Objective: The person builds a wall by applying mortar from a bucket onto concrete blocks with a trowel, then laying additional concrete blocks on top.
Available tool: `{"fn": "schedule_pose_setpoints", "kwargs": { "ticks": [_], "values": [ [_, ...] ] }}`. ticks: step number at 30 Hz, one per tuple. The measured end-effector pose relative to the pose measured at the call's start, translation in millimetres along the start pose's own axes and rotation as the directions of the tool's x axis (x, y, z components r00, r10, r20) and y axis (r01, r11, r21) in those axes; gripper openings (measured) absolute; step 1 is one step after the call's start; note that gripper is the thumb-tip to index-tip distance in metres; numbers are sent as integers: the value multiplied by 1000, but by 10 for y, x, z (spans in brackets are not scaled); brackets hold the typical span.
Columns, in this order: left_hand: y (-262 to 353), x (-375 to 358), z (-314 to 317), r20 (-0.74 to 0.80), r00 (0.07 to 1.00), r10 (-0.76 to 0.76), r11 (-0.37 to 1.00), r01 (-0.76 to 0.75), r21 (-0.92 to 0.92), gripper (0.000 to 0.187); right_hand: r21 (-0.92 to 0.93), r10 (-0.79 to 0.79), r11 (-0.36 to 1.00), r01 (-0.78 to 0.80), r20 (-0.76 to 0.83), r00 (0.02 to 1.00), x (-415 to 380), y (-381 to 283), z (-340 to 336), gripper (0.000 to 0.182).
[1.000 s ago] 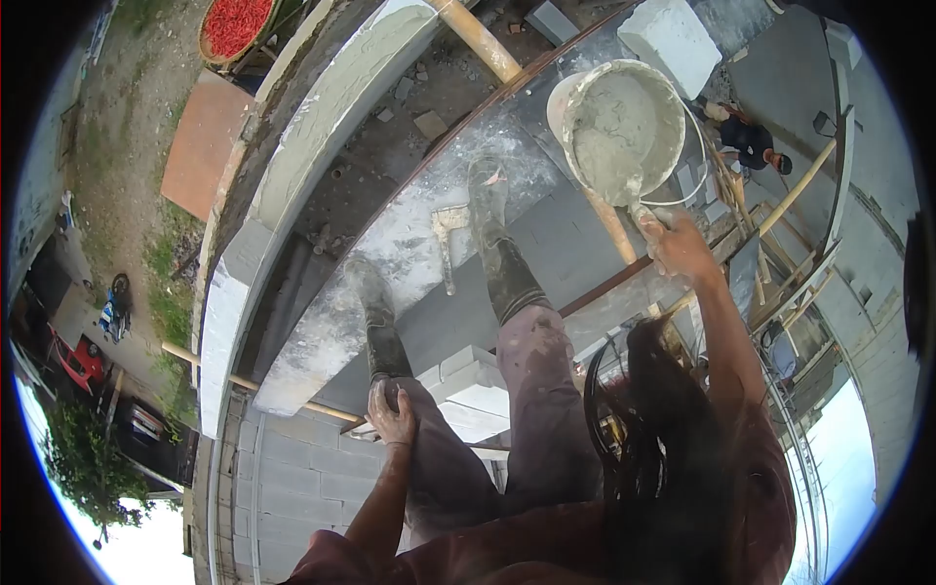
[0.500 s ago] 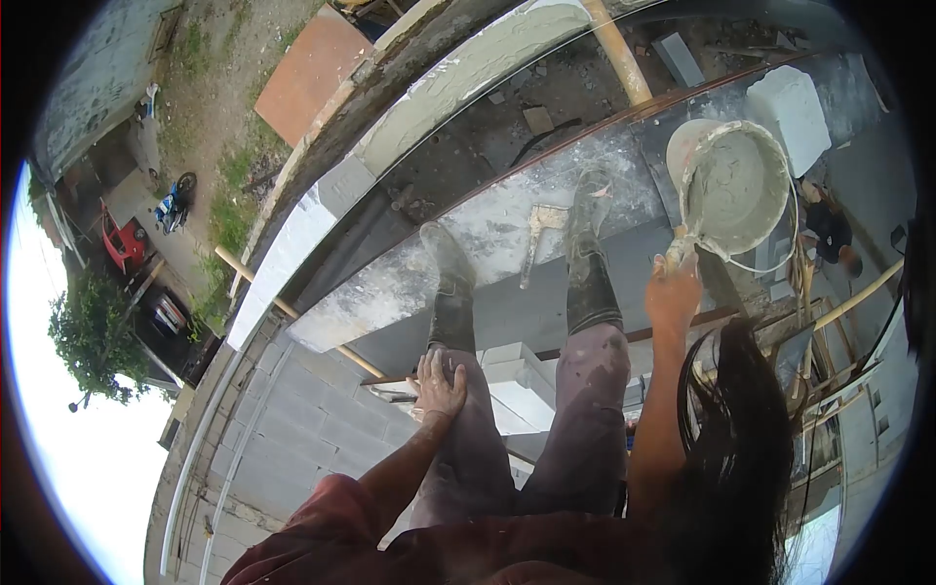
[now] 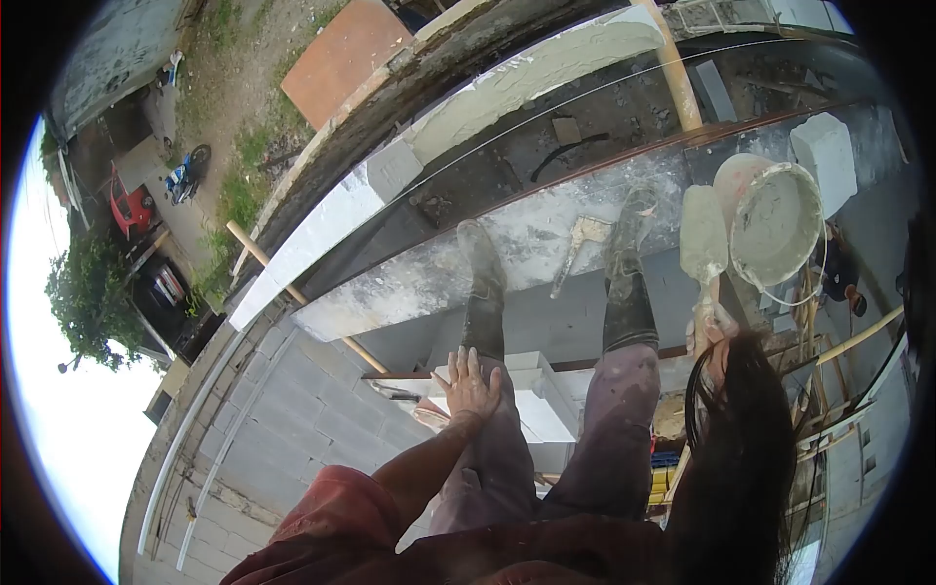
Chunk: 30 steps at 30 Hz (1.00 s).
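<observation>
My right hand [image 3: 710,327] is closed around the handle of a trowel [image 3: 704,234], its wide blade smeared with grey mortar. Hair hides part of that hand. The blade is just left of a bucket [image 3: 733,180] holding wet mortar [image 3: 775,229]. Fingers spread, my left hand [image 3: 470,390] lies flat on my left leg and holds nothing. Between my boots, a mortar-crusted tool like a hammer [image 3: 585,234] rests on a spattered plank [image 3: 380,278].
A white block [image 3: 824,161] stands beyond the bucket. Ahead runs a wall top of pale blocks [image 3: 390,171], partly coated with mortar [image 3: 531,83], with a string along it. Poles [image 3: 673,68] cross the plank's far side. A person [image 3: 846,278] is below at right.
My right hand has drawn back toward me, bringing the trowel blade out of the bucket and into sight. My left hand stays on my leg. The view has shifted a little.
</observation>
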<state>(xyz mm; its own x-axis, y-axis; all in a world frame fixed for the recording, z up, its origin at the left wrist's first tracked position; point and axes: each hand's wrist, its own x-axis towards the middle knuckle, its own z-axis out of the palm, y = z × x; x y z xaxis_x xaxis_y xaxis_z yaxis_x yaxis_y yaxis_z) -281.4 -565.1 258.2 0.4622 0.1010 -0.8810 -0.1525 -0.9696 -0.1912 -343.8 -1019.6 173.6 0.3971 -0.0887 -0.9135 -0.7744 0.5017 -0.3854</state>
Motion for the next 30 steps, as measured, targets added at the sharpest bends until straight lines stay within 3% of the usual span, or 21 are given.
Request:
{"fn": "schedule_pose_setpoints", "kwargs": {
  "ticks": [2, 5, 6, 10, 12, 14, 19, 22, 26, 30],
  "values": [
    [-33, 15, 70, 6, 1000, -9, 1000, 9, -14, 80, 143, -6, 990, -14, 139, 990, 66, -59, 118, 37],
    [-103, 19, 161, 10, 1000, -6, 999, 7, -54, 81, 24, 0, 1000, -6, 254, 967, 731, 45, 951, 33],
    [-127, 22, 190, 6, 1000, -2, 998, 3, -64, 80, 117, -12, 993, -26, 308, 951, 1023, 249, 1212, 32],
    [-267, 35, 284, -11, 1000, 16, 995, -17, -101, 80, -9, -43, 999, 51, 370, 928, 1840, 544, 2635, 36],
    [-337, 52, 317, -14, 1000, 25, 993, -26, -112, 80, -184, -83, 974, 130, 242, 967, 2133, 722, 3310, 37],
    [-435, 69, 370, 11, 1000, 26, 992, -24, -121, 80, -376, -399, 833, 406, 101, 911, 2521, 1120, 3818, 40],
    [-596, 99, 455, 53, 998, 36, 993, -30, -113, 81, -465, -421, 797, 386, 31, 907, 2391, 1201, 4574, 50],
    [-652, 107, 470, 76, 996, 41, 990, -30, -138, 82, -478, -684, 663, 576, -74, 726, 1956, 1208, 4857, 52],
    [-716, 114, 438, 123, 991, 57, 990, -41, -135, 85, -491, -754, 594, 637, -64, 654, 1524, 1139, 5005, 50],
    [-727, 121, 435, 163, 985, 65, 991, -45, -127, 89, -480, -701, 644, 595, -59, 711, 1372, 1192, 5002, 47]
  ]
}}
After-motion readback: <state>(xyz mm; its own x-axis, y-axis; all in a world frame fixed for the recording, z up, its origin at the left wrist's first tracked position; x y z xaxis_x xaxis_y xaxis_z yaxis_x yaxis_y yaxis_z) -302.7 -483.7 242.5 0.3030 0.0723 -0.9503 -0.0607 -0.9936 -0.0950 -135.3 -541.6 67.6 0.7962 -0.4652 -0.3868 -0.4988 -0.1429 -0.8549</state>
